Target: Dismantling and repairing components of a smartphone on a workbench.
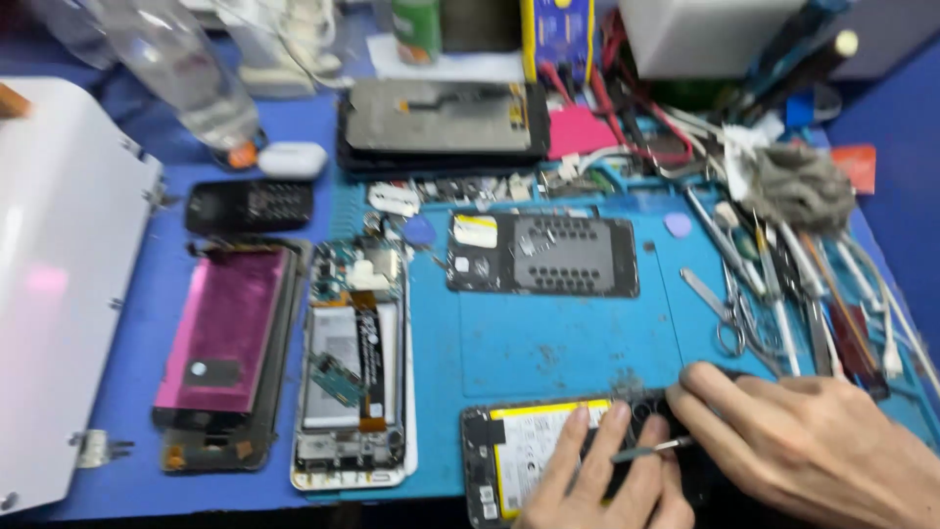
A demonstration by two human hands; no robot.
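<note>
**Opened phone under both hands**

Nearest, the left hand (597,470) presses flat, fingers spread, on the opened black phone with yellow-edged battery (548,453) at the blue silicone mat's (558,343) front edge. The right hand (813,446) pinches thin metal tweezers (651,451) over it. Beyond lies a perforated black back cover (543,257).

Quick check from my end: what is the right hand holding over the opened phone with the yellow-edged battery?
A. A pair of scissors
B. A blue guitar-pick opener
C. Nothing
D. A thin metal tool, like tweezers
D: the right hand pinches a thin metal tool, its tip over the opened phone, which the left hand steadies.
</note>
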